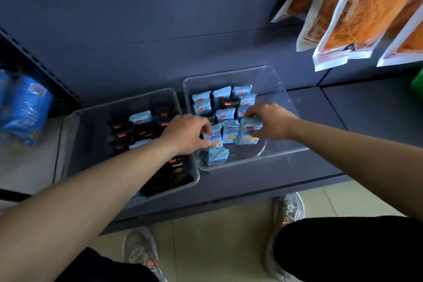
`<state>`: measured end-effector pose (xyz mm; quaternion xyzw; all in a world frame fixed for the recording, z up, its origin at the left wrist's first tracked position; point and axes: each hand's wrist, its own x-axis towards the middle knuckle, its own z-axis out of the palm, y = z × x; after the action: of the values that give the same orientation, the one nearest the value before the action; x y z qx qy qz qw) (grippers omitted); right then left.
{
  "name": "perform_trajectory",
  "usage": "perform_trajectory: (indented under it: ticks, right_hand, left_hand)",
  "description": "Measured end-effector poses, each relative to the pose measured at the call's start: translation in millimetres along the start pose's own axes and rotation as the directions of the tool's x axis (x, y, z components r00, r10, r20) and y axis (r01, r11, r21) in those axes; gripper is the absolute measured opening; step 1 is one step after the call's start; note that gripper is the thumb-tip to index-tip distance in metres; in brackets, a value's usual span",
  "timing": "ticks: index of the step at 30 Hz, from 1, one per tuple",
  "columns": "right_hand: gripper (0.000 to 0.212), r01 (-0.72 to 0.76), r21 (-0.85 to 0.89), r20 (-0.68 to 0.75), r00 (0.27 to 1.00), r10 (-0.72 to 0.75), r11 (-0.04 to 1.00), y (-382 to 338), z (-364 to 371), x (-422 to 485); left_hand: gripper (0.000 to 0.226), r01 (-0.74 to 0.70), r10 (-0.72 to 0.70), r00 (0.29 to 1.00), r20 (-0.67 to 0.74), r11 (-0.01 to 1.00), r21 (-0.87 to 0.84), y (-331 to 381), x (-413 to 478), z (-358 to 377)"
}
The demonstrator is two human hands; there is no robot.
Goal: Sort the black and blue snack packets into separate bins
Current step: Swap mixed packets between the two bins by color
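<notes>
Both arms extended forward and down from the near edge of the view, forearms bare, converging on the right bin (278, 89).

Left hand (186, 134): palm down, wrist straight, reaching over the wall shared with the left bin (75, 121). Fingers curled narrow, thumb and forefinger pinched on the top edge of a blue packet (215, 137) standing just past the knuckles. Second blue packet (216, 155) lying flat directly below that hand, near the bin's front wall.

Right hand (270, 121): palm down, wrist slightly bent inward, fingers closed around the top of another blue packet (248, 131), tilted toward the left hand. One more blue packet (230, 130) upright between the two hands, touching both held ones.

Beyond the fingertips of both hands: rows of blue packets standing upright, with a black packet (229, 103) among them, just ahead of the right hand's thumb side.

Under and to the left of the left forearm: left bin filled mostly with black packets (142, 131), with one stray blue packet (140, 117) at its far side.

Both bins clear plastic, side by side, touching, on a dark shelf (320, 110).

Below the elbows: grey shoes (289, 210) on tiled floor, dark trousers at the knees.

Above and right of the right arm: hanging orange bags (357, 14).
</notes>
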<state>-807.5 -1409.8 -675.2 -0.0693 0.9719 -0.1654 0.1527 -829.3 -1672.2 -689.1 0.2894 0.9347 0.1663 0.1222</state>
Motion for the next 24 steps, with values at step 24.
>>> perform_trajectory:
  ticks: [24]
  right_hand:
    - [0.041, -0.065, 0.029, -0.068, 0.995, 0.067, 0.997, 48, 49, 47]
  left_hand:
    - [0.021, -0.061, 0.054, 0.998, 0.038, 0.969, 0.24, -15, 41, 45]
